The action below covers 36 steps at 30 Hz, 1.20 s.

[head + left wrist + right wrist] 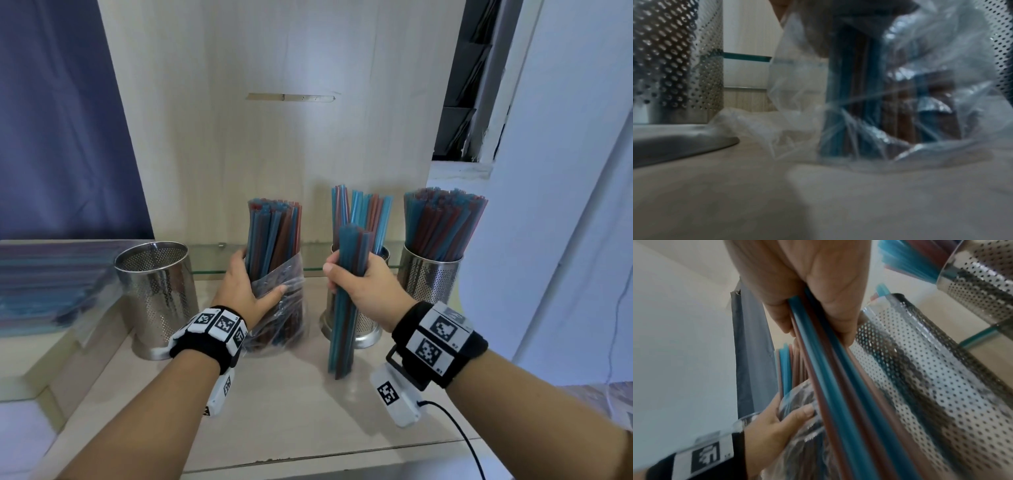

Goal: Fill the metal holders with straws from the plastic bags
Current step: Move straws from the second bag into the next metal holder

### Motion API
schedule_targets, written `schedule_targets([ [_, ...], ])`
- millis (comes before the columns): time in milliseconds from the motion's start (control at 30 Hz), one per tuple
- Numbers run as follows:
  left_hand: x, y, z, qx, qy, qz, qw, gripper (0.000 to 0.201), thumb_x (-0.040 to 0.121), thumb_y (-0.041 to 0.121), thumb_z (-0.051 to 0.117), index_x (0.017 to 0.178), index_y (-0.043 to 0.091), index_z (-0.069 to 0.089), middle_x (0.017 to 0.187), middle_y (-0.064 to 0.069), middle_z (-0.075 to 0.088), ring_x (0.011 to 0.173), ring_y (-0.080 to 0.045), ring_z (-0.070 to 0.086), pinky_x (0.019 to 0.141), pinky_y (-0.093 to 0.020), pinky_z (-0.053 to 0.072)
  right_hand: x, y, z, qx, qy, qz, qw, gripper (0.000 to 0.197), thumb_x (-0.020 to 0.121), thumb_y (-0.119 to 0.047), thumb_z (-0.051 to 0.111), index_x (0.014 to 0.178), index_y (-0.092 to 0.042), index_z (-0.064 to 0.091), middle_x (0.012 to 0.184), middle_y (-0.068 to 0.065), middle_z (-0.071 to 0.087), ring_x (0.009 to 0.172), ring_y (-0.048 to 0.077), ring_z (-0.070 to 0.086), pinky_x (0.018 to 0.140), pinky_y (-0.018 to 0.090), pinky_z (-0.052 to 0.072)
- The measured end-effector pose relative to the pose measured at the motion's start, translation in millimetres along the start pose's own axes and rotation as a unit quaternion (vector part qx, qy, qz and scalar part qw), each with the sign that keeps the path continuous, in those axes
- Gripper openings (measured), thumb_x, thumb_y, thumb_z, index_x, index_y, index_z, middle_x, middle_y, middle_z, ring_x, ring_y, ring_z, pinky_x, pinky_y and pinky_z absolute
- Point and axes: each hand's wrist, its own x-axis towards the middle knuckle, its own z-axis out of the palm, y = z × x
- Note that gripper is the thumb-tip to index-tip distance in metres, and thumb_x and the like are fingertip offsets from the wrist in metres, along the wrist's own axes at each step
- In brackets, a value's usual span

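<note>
My left hand (245, 287) grips a clear plastic bag (286, 318) of blue and red straws (274, 236) standing upright on the counter. My right hand (359, 281) holds a bundle of blue and red straws (342, 308) upright, just in front of the middle metal holder (366, 329), which has a few straws in it. The right metal holder (430, 277) is packed with straws. The left metal holder (157, 298) stands empty. In the right wrist view my fingers (781, 318) curl round the bundle (834, 386). The left wrist view shows the bag (910, 97) close up.
The pale wooden counter (291, 411) has free room in front of the holders. Flat packs of straws (51, 284) lie stacked at the left. A glass shelf edge (212, 270) runs behind the holders. A wooden back panel (274, 137) rises behind; a white wall (565, 205) is at the right.
</note>
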Motion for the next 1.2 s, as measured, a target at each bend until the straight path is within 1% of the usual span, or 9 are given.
schedule_targets([
  [100,0,0,1,0.001,-0.001,0.001,1.0,0.096,0.075,0.037,0.08,0.146,0.012,0.022,0.14,-0.011,0.048,0.126,-0.026,0.051,0.103,-0.035,0.042,6,-16,-11,0.017,0.02,-0.006,1.0,0.011,0.096,-0.015,0.062,0.085,-0.016,0.06,0.068,-0.001,0.06,0.072,0.015,0.059,0.082,0.033,0.05],
  [233,1,-1,1,0.005,0.0,-0.002,1.0,0.094,0.076,0.038,0.08,0.146,0.012,0.022,0.139,-0.012,0.049,0.125,-0.027,0.052,0.103,-0.037,0.044,27,-62,-38,0.054,0.038,-0.057,0.996,0.021,0.093,-0.025,0.064,0.072,-0.028,0.063,0.069,0.002,0.061,0.071,0.021,0.059,0.083,0.045,0.054],
  [333,1,-1,1,0.009,-0.001,-0.001,1.0,0.095,0.076,0.039,0.079,0.146,0.012,0.021,0.139,-0.012,0.049,0.125,-0.028,0.052,0.104,-0.039,0.045,42,-94,-60,0.103,0.053,-0.097,0.989,0.011,0.092,-0.023,0.064,0.081,-0.021,0.06,0.067,-0.003,0.059,0.068,0.018,0.058,0.079,0.039,0.053],
  [500,1,-2,1,0.015,0.0,0.001,1.0,0.094,0.077,0.039,0.078,0.146,0.012,0.022,0.14,-0.012,0.049,0.126,-0.029,0.052,0.103,-0.04,0.045,62,-124,-86,0.115,0.083,-0.151,0.978,0.013,0.096,-0.015,0.063,0.085,-0.015,0.056,0.074,0.0,0.054,0.072,0.016,0.058,0.079,0.033,0.053],
  [633,2,-4,2,0.026,-0.006,-0.006,1.0,0.096,0.076,0.043,0.078,0.148,0.013,0.02,0.144,-0.012,0.046,0.129,-0.03,0.049,0.106,-0.045,0.044,76,-110,-83,0.057,0.091,-0.147,0.983,0.011,0.094,-0.017,0.064,0.087,-0.016,0.057,0.073,-0.003,0.056,0.072,0.017,0.06,0.079,0.036,0.052],
  [800,2,-3,2,0.02,-0.002,-0.002,1.0,0.091,0.076,0.04,0.078,0.144,0.014,0.024,0.137,-0.011,0.051,0.124,-0.029,0.053,0.102,-0.041,0.046,89,-65,-71,0.006,0.093,-0.094,0.991,0.011,0.094,-0.02,0.063,0.085,-0.019,0.057,0.07,-0.005,0.059,0.074,0.019,0.058,0.08,0.042,0.052],
  [933,2,-4,2,0.015,-0.002,0.005,1.0,0.089,0.076,0.04,0.078,0.144,0.014,0.025,0.135,-0.011,0.052,0.122,-0.028,0.054,0.101,-0.039,0.046,88,-31,-55,-0.025,0.096,-0.036,0.994,0.02,0.098,-0.024,0.058,0.079,-0.018,0.056,0.071,-0.002,0.06,0.069,0.013,0.057,0.079,0.031,0.05],
  [1033,3,-5,2,0.018,-0.005,0.004,1.0,0.091,0.076,0.042,0.078,0.145,0.016,0.024,0.137,-0.01,0.052,0.123,-0.028,0.054,0.102,-0.043,0.047,88,-11,-43,-0.028,0.093,0.0,0.995,0.025,0.098,-0.028,0.059,0.074,-0.021,0.059,0.067,-0.006,0.063,0.071,0.015,0.058,0.079,0.033,0.048],
  [1200,3,-4,2,0.015,-0.007,0.008,1.0,0.091,0.076,0.041,0.078,0.145,0.015,0.024,0.137,-0.01,0.051,0.124,-0.027,0.053,0.103,-0.04,0.046,90,-2,-34,-0.042,0.111,0.021,0.993,0.017,0.099,-0.03,0.057,0.093,-0.014,0.055,0.072,-0.002,0.061,0.063,0.004,0.057,0.066,0.021,0.044],
])
